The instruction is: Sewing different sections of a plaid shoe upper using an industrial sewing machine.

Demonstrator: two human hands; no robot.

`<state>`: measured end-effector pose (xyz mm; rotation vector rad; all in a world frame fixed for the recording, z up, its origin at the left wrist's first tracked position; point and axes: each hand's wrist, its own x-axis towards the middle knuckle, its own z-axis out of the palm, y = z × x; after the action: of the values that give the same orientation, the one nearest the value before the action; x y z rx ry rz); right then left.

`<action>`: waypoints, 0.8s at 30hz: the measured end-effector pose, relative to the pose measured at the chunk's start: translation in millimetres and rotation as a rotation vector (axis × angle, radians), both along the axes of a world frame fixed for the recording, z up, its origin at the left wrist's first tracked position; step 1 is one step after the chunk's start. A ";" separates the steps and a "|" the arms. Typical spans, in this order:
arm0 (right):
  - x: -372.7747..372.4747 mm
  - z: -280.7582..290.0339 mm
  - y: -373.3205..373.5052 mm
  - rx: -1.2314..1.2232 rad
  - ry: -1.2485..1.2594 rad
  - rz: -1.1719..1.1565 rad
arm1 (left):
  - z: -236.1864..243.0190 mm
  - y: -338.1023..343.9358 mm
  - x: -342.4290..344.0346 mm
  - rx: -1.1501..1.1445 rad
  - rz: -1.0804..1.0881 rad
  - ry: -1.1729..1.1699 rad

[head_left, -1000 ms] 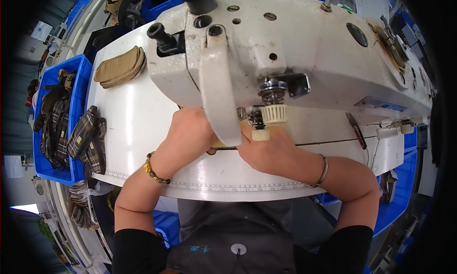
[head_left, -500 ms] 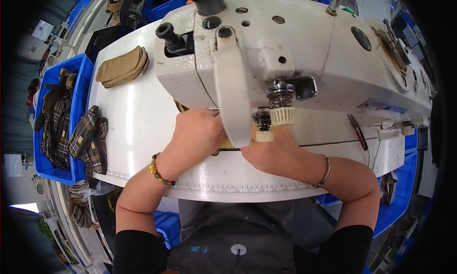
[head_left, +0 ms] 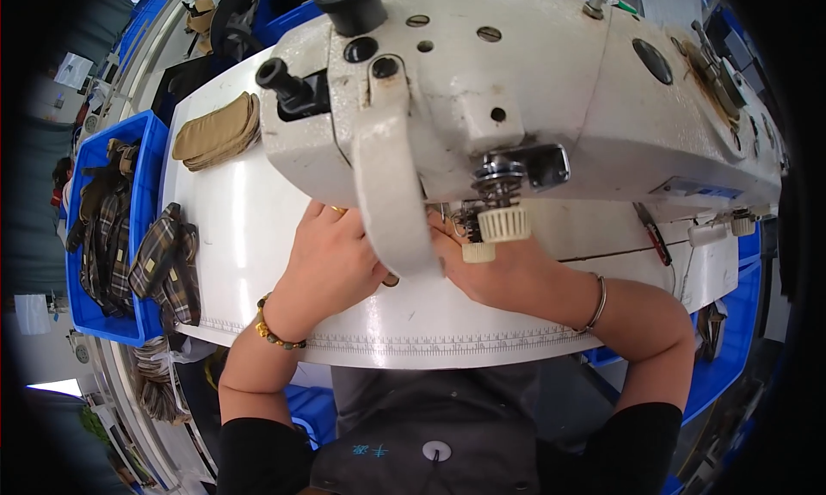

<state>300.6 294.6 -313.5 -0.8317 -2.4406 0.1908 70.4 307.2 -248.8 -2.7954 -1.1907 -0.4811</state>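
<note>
A white industrial sewing machine (head_left: 465, 73) stands over the worktable, its head above my hands. Left of the machine's curved white lever, my left hand (head_left: 331, 258) is closed, fingers bent and thumb turned inward. A small brown edge of a piece (head_left: 391, 281), apparently fabric, shows at that thumb; the rest is hidden under hand and lever. My right hand (head_left: 495, 267) is just right of the lever, below the cream tension knob (head_left: 505, 225). Its fingers look curled inward, partly covered by lever and knobs; what they hold cannot be seen. The needle area is hidden.
Stacked tan fabric pieces (head_left: 217, 133) lie at the table's far left. A blue bin (head_left: 148, 310) of plaid straps stands left, with a plaid piece (head_left: 168, 262) beside it. Red-and-black snips (head_left: 653, 234) lie right. A printed ruler scale (head_left: 430, 347) follows the front edge.
The view has shifted, so the machine appears farther left. My left hand has turned and slid left and nearer to me. The yellowish-tan piece between my hands is now mostly out of sight.
</note>
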 end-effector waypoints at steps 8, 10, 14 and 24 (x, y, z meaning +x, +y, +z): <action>0.1 -3.1 5.4 0.003 -0.003 -0.018 | -7.6 7.8 -5.4 -0.113 -0.017 0.050; -1.1 -1.0 5.0 -0.011 0.031 -0.033 | -4.3 10.0 -3.2 -0.177 -0.039 0.042; -0.6 -6.1 5.6 -0.026 -0.006 -0.157 | 9.2 14.2 3.6 -0.101 -0.074 0.061; -0.7 -27.1 16.7 -0.128 0.075 -0.094 | -8.8 15.5 -7.6 0.065 -0.064 0.018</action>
<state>299.9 311.3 -340.6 -0.9751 -2.3324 0.3394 62.7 322.8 -257.5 -2.7839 -1.0649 -0.4888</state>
